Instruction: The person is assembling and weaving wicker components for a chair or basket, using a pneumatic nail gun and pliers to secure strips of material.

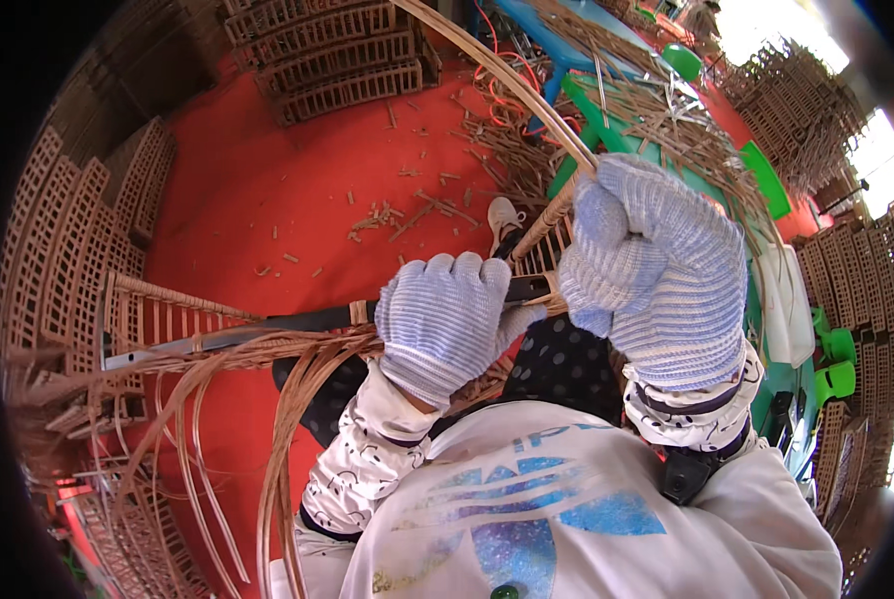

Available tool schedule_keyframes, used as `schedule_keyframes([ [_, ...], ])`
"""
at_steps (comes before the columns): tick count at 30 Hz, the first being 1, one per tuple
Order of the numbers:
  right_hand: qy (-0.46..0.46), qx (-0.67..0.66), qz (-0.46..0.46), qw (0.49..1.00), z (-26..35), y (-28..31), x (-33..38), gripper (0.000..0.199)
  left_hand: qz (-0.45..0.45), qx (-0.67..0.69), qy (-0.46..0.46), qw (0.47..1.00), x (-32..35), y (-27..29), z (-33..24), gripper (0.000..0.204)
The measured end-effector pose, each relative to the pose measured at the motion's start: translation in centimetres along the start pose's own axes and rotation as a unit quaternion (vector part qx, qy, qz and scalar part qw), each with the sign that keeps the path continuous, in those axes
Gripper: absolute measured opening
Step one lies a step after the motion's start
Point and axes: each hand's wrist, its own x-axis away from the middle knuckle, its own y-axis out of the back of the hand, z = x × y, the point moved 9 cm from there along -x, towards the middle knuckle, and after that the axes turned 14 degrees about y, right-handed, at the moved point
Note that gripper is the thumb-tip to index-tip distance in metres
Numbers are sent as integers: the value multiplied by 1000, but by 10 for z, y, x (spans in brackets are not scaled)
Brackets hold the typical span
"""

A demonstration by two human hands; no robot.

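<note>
My left hand (442,324), in a blue-and-white striped knit glove, is closed over a dark flat bar (312,321) that runs across my lap. The bar belongs to a slatted frame (182,307) whose edges are wrapped with brown strips. Beside it my right hand (657,270), gloved alike, is closed in a fist around a few long light-brown rattan-like strips (507,75). They rise from the fist toward the top of the view. A bundle of loose brown strips (287,399) hangs from the frame left of my left hand.
Stacks of slatted brown panels (317,60) stand at the back, with more panels (62,240) at left and right (857,270). Short offcuts (377,220) litter the red floor (237,200). At right, loose strips (657,110) cover a green surface; an orange cord (507,85) lies behind.
</note>
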Motion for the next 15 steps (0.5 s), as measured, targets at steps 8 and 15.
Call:
schedule_keyframes([
  [8,347,145,124,918,33,-26,-19,20,0,18,-5,1000,2,8,-5,36],
  [15,-137,96,112,980,-110,-4,-88,12,-98,85,-16,991,3,15,-2,61],
])
